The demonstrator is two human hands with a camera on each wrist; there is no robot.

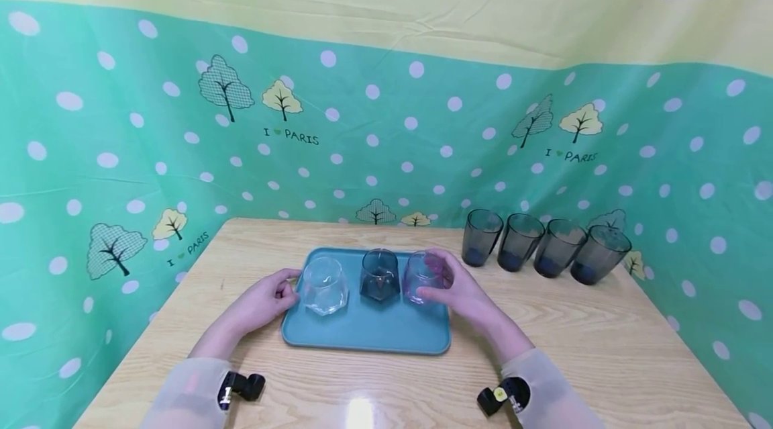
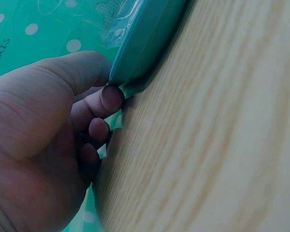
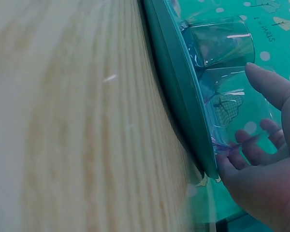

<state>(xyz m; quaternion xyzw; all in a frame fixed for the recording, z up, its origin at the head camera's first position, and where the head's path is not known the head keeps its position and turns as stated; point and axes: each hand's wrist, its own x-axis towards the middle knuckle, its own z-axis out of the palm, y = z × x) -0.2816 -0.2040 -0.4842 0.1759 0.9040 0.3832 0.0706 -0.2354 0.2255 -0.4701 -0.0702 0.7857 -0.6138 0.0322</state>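
A blue-green tray (image 1: 362,329) lies on the table with three faceted glasses on it. The clear glass (image 1: 325,287) stands at the left, the dark grey glass (image 1: 380,276) in the middle and the pink-tinted glass (image 1: 419,281) at the right. My left hand (image 1: 270,296) pinches the tray's left edge; in the left wrist view the thumb (image 2: 89,67) rests against the rim and the other fingers curl below. My right hand (image 1: 454,287) holds the pink-tinted glass, thumb in front and fingers behind. That glass appears upright on the tray.
Several tall dark tumblers (image 1: 482,237) stand in a row at the table's back right. The wooden table (image 1: 604,348) reaches a dotted green cloth (image 1: 398,174) at the back and sides. A small black camera (image 1: 504,395) sits on each wrist.
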